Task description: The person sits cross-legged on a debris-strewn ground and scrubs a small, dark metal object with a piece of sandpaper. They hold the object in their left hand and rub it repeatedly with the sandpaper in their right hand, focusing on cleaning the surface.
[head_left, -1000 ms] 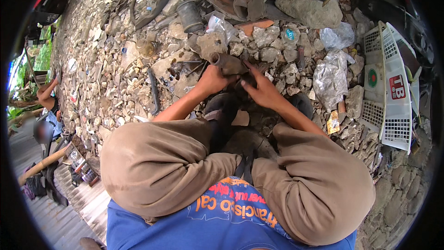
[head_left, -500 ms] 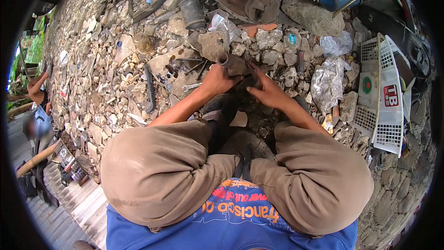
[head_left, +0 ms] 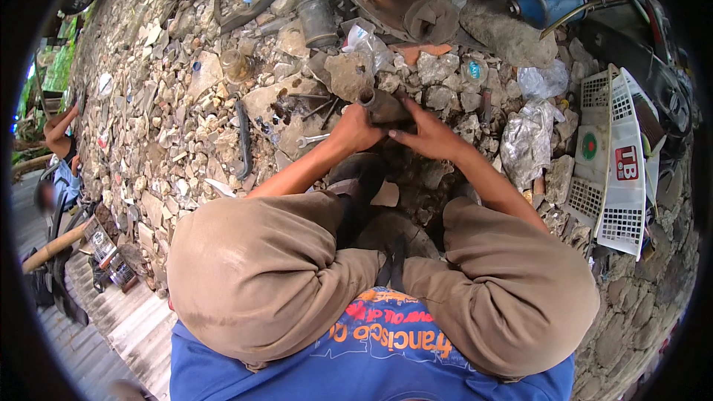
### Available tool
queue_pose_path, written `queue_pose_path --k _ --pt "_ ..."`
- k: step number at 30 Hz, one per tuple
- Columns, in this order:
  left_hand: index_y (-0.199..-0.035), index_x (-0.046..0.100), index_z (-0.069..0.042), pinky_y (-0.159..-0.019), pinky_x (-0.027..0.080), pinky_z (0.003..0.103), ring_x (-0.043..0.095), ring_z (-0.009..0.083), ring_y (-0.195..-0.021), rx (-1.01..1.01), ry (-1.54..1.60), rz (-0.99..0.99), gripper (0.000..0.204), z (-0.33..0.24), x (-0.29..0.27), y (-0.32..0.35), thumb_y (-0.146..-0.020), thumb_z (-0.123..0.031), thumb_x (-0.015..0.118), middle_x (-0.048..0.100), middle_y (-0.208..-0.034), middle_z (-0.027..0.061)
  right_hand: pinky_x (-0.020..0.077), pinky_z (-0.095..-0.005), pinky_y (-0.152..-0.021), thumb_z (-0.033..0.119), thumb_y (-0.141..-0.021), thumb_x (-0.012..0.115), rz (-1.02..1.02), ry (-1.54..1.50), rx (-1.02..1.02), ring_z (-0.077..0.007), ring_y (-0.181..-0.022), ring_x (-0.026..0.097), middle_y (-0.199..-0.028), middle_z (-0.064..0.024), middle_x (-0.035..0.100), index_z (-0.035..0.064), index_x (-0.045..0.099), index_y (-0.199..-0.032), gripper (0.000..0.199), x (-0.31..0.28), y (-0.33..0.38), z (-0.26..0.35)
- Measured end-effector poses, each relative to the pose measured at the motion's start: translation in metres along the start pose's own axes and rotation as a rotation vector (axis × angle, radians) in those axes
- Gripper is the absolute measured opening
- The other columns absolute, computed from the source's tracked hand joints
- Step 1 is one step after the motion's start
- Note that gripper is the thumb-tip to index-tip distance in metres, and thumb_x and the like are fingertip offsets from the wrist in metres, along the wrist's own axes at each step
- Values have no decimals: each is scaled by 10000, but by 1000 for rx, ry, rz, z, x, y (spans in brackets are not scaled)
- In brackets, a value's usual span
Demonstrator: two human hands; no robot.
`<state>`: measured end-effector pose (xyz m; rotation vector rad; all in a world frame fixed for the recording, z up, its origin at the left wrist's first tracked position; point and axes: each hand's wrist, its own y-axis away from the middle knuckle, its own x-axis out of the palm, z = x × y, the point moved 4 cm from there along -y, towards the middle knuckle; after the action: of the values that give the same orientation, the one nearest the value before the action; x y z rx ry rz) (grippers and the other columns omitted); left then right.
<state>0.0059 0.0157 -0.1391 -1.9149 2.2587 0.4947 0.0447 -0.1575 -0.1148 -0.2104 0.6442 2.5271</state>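
Over the ground between my knees I hold a dark, rusty metal piece with a short tube-like end point(head_left: 382, 107). My left hand point(head_left: 355, 131) is wrapped round its left side, just below the open end. My right hand point(head_left: 431, 134) grips it from the right, with the thumb reaching across toward my left fingers. The lower part of the piece is hidden by my hands and shadow. Left of my hands, an open-end wrench point(head_left: 313, 139) and several dark metal rods point(head_left: 321, 109) lie by a flat, oil-stained stone point(head_left: 271, 108).
Loose stones point(head_left: 174, 122) cover the ground. A dark curved bar point(head_left: 243, 141) lies left, with a glass jar point(head_left: 236, 65) and metal can point(head_left: 318, 22) farther off. White crates point(head_left: 620, 156) and a silvery plastic bag point(head_left: 529, 141) are right. Another person point(head_left: 65, 178) sits far left.
My right hand has turned and its thumb has come nearer my left hand. The metal piece is tilted a little differently. The whole view has shifted slightly.
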Motion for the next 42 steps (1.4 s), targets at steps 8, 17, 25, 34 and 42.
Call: queue_pose_path --k 8,17,25,34,42 --pt "-1188 684 -55 -944 521 380 680 253 -1058 -56 -59 62 377 -14 -1 -3 -823 -105 765 722 -1151 132 212 -430 -1253 459 -962 666 -98 181 -230 -407 -1540 218 -1626 -351 195 -106 49 -1583 1042 13 27 -7" --pt "-1187 679 -41 -935 528 388 684 255 -1043 19 -87 11 346 -10 -5 3 -849 -74 747 728 -1132 124 210 -416 -1252 513 -1078 417 -152 95 -186 -391 -1532 257 -1626 -328 238 -105 157 -1575 834 15 31 -6" --pt "-1142 685 -19 -897 539 385 687 231 -1005 31 -32 18 317 -1 -2 0 -841 -81 762 738 -1085 125 189 -408 -1257 492 -1097 363 -122 90 -160 -376 -1558 186 -1661 -296 171 -78 96 -1597 804 16 19 -14" --pt "-1214 671 -45 -957 522 382 672 242 -1070 -71 -105 68 427 -4 -3 -4 -808 -100 795 717 -1165 129 116 -420 -1273 474 -1092 381 -58 45 -94 -382 -1577 53 -1676 -308 25 -95 5 -1590 845 9 5 -13" --pt "-1213 681 -54 -955 526 369 675 220 -1072 -208 -129 75 429 -2 -4 -7 -808 -112 810 720 -1176 111 99 -417 -1276 484 -1073 433 -46 193 -217 -399 -1575 5 -1671 -319 -21 -100 -21 -1586 900 24 34 -18"
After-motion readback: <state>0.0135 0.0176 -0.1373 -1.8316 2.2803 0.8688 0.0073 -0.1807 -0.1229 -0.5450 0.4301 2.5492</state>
